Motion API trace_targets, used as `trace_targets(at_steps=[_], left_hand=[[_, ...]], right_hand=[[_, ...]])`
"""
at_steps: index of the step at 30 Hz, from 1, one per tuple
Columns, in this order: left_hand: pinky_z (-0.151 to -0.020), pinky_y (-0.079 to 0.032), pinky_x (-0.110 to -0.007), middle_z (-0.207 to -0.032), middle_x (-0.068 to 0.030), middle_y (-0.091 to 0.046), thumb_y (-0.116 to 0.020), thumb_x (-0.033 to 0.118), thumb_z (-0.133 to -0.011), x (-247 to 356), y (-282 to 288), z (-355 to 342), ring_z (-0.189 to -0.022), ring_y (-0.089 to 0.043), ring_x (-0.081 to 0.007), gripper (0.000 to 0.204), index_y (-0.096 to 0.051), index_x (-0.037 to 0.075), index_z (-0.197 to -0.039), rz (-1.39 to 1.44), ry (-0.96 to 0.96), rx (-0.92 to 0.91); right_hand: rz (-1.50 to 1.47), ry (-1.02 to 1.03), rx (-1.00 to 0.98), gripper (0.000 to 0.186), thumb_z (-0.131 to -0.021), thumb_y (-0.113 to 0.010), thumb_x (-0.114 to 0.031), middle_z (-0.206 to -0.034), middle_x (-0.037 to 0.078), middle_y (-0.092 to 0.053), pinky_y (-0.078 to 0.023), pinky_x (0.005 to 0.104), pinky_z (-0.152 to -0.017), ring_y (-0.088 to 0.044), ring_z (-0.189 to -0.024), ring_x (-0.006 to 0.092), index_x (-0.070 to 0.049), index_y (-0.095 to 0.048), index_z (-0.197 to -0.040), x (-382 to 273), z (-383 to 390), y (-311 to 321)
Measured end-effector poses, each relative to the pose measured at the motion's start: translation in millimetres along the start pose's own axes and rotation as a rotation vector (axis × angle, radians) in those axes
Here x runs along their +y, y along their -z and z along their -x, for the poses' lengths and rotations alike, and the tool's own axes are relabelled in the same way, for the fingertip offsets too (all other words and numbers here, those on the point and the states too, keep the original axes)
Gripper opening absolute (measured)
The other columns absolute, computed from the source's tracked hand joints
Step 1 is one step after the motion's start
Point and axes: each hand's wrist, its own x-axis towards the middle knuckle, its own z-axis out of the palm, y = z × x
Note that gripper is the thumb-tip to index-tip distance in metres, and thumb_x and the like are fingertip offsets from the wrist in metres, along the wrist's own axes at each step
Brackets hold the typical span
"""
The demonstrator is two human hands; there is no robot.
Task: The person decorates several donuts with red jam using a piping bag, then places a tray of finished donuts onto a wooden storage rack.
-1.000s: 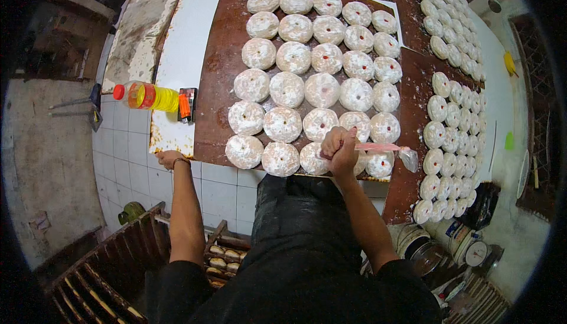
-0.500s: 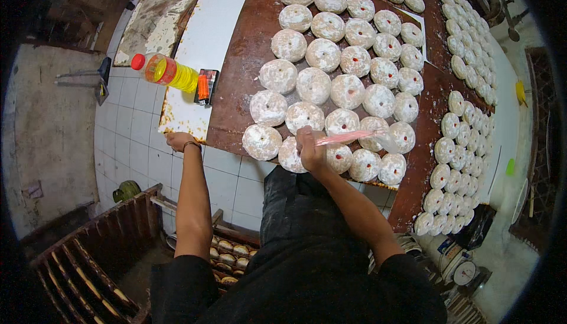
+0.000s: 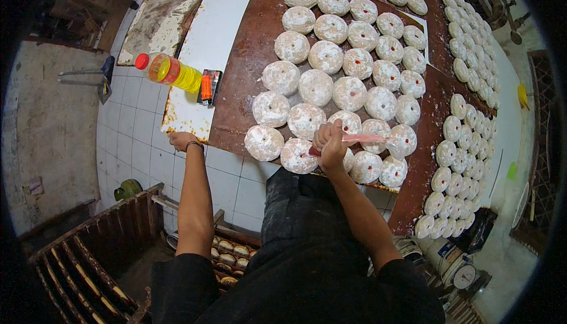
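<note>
Clearly, right hand (image 3: 331, 148) grips pink bag (image 3: 365, 138); bottle (image 3: 186, 78) wears red label (image 3: 169, 71).

We see a plain black shirt (image 3: 307, 271), loosely cut, with short sleeves. The left sleeve (image 3: 184, 285) and right sleeve (image 3: 409, 285), one on either side of the shirt's body, are wide and straight-hemmed, in the same matte black. Beyond the shirt's front we make out trousers (image 3: 298, 200), also dark, creased, with greyish, faded-looking patches over the cloth; where they meet the shirt is too dark for us to tell. Past the shirt's sleeves both forearms are bare. Farthest from the shirt, at the wrist of the left hand (image 3: 179, 141), we find a thin, dark bracelet (image 3: 193, 144), its material too small to tell. The right hand (image 3: 331, 147) is ungloved.
</note>
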Motion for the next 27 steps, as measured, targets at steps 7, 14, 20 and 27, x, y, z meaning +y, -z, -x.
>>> trace_targets(at_steps=[7,14,20,27], left_hand=[[-0.086,-0.038,-0.043,-0.114,-0.0256,-0.041,-0.017,0.034,-0.088,1,4,-1,-0.1,-0.045,-0.0386,0.049,-0.039,-0.002,-0.112,-0.17,-0.095,-0.074],[-0.083,-0.037,-0.045,-0.1,-0.031,-0.048,-0.016,0.036,-0.088,-19,-7,-24,-0.095,-0.046,-0.042,0.057,-0.047,-0.012,-0.096,-0.056,-0.128,0.05],[-0.085,-0.037,-0.043,-0.102,-0.0292,-0.048,-0.017,0.036,-0.088,-9,-5,-10,-0.096,-0.046,-0.041,0.057,-0.046,-0.011,-0.1,-0.013,-0.084,-0.006],[-0.084,-0.038,-0.042,-0.102,-0.0298,-0.048,-0.019,0.036,-0.088,2,3,3,-0.096,-0.047,-0.0403,0.056,-0.044,-0.011,-0.104,0.048,-0.047,-0.02]], right_hand=[[0.022,-0.008,-0.022,0.045,-0.088,-0.033,-0.038,-0.045,-0.002,-0.025,-0.017,0.0227,-0.034,-0.02,-0.037,0.0073,-0.012,-0.027,-0.052,-5,1,-1],[0.051,-0.061,-0.119,0.047,-0.088,-0.027,-0.041,-0.047,0.0,-0.026,-0.021,0.0231,-0.037,-0.022,-0.039,0.0093,-0.01,-0.027,-0.053,-17,2,-26],[0.018,0.061,-0.285,0.044,-0.088,-0.031,-0.034,-0.048,0.001,-0.025,-0.02,0.0242,-0.038,-0.023,-0.04,0.0107,-0.008,-0.027,-0.052,25,-17,-69],[0.735,0.376,-0.505,0.04,-0.088,-0.03,-0.024,-0.044,0.002,-0.03,-0.023,0.0279,-0.038,-0.031,-0.039,0.0126,-0.006,-0.034,-0.052,65,-30,-70]])
